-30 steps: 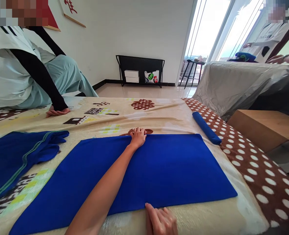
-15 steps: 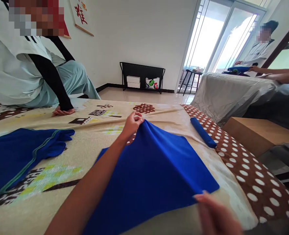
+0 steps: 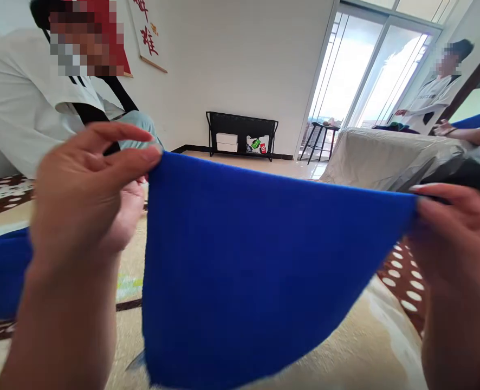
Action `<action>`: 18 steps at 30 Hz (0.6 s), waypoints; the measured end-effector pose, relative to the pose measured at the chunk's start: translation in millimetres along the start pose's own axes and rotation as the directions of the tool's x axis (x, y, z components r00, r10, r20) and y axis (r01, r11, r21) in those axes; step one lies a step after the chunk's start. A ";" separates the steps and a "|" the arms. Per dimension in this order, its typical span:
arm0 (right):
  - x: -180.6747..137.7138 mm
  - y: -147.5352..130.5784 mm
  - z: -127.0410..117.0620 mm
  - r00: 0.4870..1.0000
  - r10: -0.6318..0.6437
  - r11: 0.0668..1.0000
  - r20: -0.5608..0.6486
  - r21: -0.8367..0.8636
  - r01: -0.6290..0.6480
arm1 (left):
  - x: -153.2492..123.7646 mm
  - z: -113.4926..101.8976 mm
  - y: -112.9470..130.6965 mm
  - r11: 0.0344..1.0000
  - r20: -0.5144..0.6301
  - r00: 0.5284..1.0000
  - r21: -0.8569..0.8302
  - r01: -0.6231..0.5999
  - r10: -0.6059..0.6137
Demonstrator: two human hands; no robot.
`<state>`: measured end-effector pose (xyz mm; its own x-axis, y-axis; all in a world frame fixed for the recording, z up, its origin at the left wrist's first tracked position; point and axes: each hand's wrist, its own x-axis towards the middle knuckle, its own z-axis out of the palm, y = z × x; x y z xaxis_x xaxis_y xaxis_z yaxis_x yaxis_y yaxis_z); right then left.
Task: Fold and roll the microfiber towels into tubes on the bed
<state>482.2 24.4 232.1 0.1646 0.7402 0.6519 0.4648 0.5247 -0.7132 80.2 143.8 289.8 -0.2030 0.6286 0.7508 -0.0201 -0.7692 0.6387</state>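
Note:
I hold a bright blue cloth [image 3: 256, 265] up in front of me, stretched between both hands. My left hand [image 3: 85, 200] pinches its upper left corner between thumb and fingers. My right hand [image 3: 455, 238] pinches the upper right corner. The cloth hangs down in a rounded fold over the patterned beige blanket [image 3: 370, 346] on the bed and hides most of it.
More blue fabric [image 3: 0, 271] lies at the left on the bed. A person in white sits at the far left [image 3: 28, 97]. A grey-covered surface [image 3: 378, 151] stands at the right with another person [image 3: 439, 92] behind it. A black shelf [image 3: 242, 132] stands against the back wall.
The cloth lay flat on the bed; both hands took its edges and lifted it up close in front of the camera.

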 end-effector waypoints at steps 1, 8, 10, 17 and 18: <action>15.3 4.2 8.7 0.998 0.054 0.994 -0.038 0.101 -0.050 | 2.1 -1.0 -12.4 0.999 0.013 0.999 -0.005 0.045 -0.045; 93.1 28.6 53.8 0.983 0.183 0.900 0.032 0.397 -0.181 | 31.1 2.9 -74.1 0.920 -0.119 0.915 -0.118 0.373 -0.386; 101.8 11.8 49.2 0.995 0.089 0.907 -0.050 0.416 -0.060 | 39.1 2.9 -62.5 0.963 -0.123 0.957 -0.099 0.250 -0.261; 50.9 1.5 37.7 0.993 0.022 0.935 -0.115 0.354 0.021 | -27.7 -30.5 -26.1 0.992 -0.037 0.997 0.100 0.071 -0.067; 30.1 15.2 41.2 0.989 0.092 0.945 -0.114 0.323 -0.050 | -53.3 -39.2 -28.4 0.971 -0.059 0.988 0.185 0.149 -0.141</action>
<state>458.3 72.0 230.3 0.3045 0.7325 0.6088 0.1502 0.5943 -0.7901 53.2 127.6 225.1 -0.2551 0.7227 0.6423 0.1317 -0.6322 0.7636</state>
